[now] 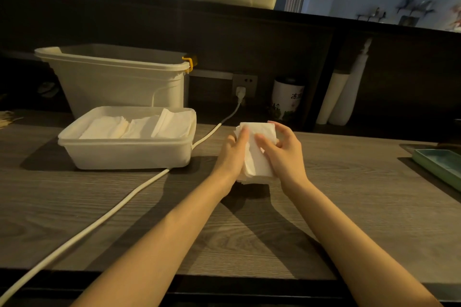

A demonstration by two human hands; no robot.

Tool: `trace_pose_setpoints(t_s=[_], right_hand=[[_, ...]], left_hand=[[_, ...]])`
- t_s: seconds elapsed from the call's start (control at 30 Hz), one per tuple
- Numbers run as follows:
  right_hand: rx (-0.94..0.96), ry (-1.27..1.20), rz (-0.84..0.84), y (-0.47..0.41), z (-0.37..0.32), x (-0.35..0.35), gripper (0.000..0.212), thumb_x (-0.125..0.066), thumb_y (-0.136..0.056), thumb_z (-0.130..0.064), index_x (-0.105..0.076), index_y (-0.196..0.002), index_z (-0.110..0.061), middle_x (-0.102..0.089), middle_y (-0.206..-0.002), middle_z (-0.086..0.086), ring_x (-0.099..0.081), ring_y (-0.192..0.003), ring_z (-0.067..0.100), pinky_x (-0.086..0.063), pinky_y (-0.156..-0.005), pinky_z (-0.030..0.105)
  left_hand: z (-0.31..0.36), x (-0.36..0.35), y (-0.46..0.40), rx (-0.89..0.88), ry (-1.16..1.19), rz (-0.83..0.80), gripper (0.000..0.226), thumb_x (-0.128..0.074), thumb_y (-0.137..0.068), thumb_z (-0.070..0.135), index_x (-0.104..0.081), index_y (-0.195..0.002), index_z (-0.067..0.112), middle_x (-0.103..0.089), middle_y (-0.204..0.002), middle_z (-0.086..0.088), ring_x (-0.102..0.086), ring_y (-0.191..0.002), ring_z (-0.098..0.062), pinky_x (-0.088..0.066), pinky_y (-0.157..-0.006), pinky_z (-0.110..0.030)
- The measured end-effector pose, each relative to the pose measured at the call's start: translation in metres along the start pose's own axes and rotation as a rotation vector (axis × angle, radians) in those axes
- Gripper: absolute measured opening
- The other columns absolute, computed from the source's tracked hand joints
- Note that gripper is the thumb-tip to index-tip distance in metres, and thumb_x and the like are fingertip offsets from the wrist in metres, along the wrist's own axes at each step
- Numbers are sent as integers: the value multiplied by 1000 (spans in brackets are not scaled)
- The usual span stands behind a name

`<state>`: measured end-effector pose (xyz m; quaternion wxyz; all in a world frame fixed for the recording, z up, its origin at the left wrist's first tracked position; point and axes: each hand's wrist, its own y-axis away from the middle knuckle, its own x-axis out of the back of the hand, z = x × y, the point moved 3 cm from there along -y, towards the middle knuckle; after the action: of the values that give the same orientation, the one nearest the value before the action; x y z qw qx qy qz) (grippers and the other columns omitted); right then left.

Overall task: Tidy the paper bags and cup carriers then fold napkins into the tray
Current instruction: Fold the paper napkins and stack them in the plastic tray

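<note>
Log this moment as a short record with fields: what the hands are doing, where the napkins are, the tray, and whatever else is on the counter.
left hand: grips the left side of the napkin stack
right hand: fingers curled over the stack's right side, thumb on top
napkin stack: white, held between both hands over the wooden counter
tray: white plastic, left of the hands, already holds folded napkins
cable: white, runs across the counter past the tray to a wall socket
bin: large, pale, behind the tray
green dish: at the counter's right edge
</note>
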<state>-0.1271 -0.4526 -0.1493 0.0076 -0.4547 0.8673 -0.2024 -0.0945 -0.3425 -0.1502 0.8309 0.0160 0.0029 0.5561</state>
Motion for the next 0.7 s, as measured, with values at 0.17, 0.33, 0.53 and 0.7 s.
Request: trace_pose_setpoints(t_s=[0.17, 0.33, 0.53, 0.7], right_hand=[[-33, 17, 42, -2, 2, 2, 50, -65, -87, -28, -48, -133, -18, -59, -122, 4, -61, -93, 11, -52, -67, 19], [-9, 119, -30, -3, -1, 0, 64, -64, -87, -35, -35, -142, -19, -48, -137, 1, -50, -116, 12, -44, -87, 24], [-312, 108, -421, 0, 11, -6, 73, -67, -81, -43, -36, -139, -12, -54, -129, 7, -57, -110, 19, -48, -94, 33], [-239, -113, -192, -10, 5, 15, 61, -74, -77, -19, -44, -130, -13, -56, -122, 8, -62, -101, 20, -56, -79, 31]], left_hand=[[-2, -4, -1, -61, -162, -50, 46, -48, -95, 34, -31, -134, 17, -53, -110, 0, -53, -79, -5, -45, -58, -19], [-3, 2, -5, -19, -132, 73, 47, -46, -97, 23, -26, -139, 16, -48, -130, -9, -54, -100, -19, -46, -63, -24], [-3, 5, -8, 74, 280, 169, 36, -53, -94, 21, -41, -127, 17, -56, -112, -8, -57, -103, -26, -50, -90, -43], [-1, 17, -12, 0, 544, 93, 33, -66, -82, 11, -49, -108, 23, -57, -110, -3, -58, -99, -20, -54, -76, -34]])
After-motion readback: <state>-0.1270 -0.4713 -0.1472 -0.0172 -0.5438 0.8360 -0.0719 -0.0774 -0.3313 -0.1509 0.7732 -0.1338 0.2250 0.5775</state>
